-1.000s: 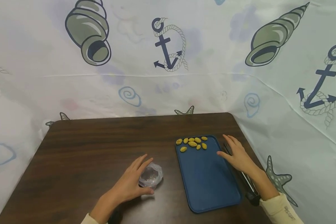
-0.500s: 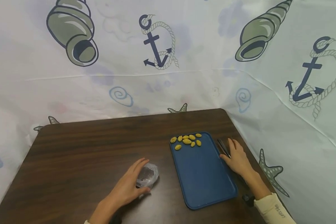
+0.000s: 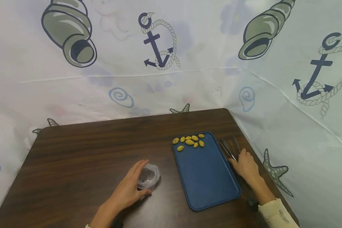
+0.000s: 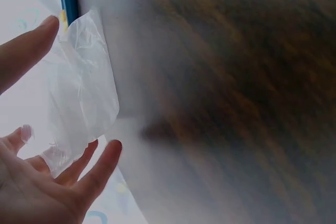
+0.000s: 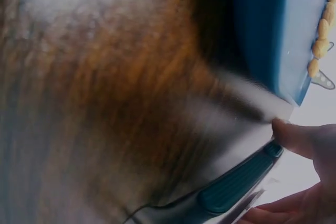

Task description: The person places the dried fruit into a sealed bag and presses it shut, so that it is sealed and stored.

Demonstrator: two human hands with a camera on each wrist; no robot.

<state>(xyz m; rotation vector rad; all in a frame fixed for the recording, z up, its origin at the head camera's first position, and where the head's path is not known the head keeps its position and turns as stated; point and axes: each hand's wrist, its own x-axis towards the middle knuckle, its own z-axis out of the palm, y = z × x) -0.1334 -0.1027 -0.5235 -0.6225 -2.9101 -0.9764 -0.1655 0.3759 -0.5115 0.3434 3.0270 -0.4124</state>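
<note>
A blue tray [image 3: 205,177] lies between the grips. Tongs [image 3: 229,152] run between the right hand's [image 3: 247,166] thumb and fingers (whether pinched, one cannot tell). The left hand [image 3: 127,187] spreads wide around crinkled clear plastic [image 3: 151,178]; yellow pieces [image 3: 189,142] lie beyond both grips.

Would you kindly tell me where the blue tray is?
In the head view, the blue tray lies right of centre on the table, between the left hand and the right hand.

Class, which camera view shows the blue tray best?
The head view: it shows nearly all of the blue tray from above. The right wrist view shows only part of one side; the left wrist view, only a narrow strip at the top.
</note>
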